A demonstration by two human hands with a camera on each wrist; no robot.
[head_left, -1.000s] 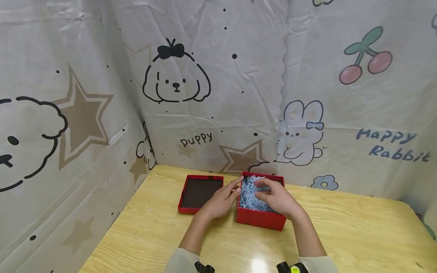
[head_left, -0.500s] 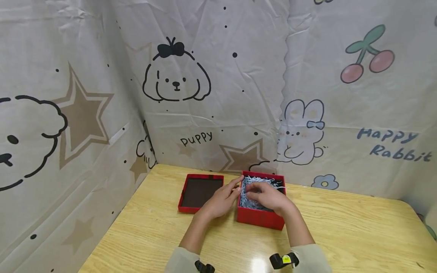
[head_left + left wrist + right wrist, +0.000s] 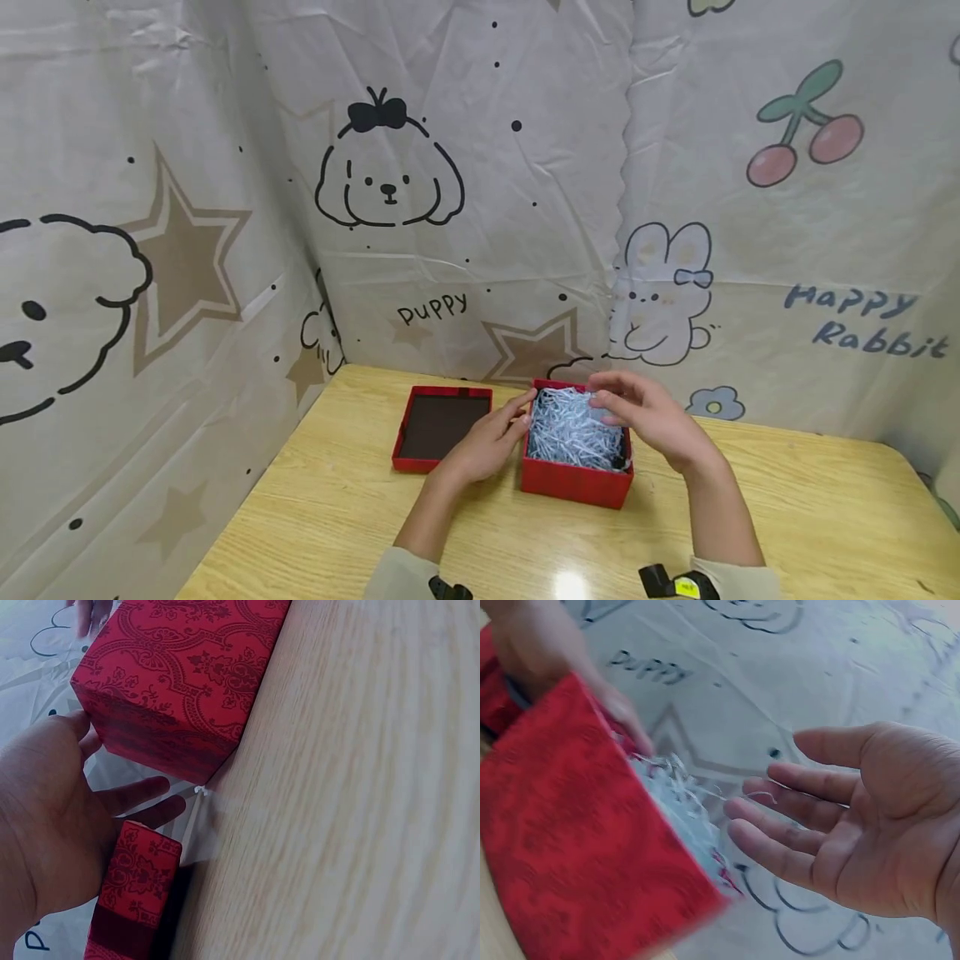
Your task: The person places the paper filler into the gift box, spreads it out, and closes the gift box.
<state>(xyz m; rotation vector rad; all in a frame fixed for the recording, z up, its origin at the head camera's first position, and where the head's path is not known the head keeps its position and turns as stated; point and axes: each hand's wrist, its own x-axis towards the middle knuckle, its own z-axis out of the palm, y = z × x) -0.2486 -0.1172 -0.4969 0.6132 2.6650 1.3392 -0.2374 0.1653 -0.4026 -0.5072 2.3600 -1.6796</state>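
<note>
A red patterned box [image 3: 576,483] stands on the table, filled nearly to its rim with pale blue shredded paper [image 3: 573,429]. My left hand [image 3: 483,446] rests at the box's left side, fingers extended along the wall; in the left wrist view its thumb and fingertips meet the box near a corner. Over the box's right rear edge hovers my right hand [image 3: 648,412], its fingers loosely spread. In the right wrist view a thin paper strand [image 3: 761,796] lies by those fingers, and the palm holds nothing. The red lid [image 3: 442,425] lies dark inside up, left of the box.
The wooden table [image 3: 757,500] carries the box and lid close to its back edge. Behind it hangs a printed cloth [image 3: 540,208], and another cloth side [image 3: 187,400] borders the left.
My right hand went from above the paper's right part into its left part, then rose and moved right, off most of the paper. The paper now looks fuller. My left hand stayed put.
</note>
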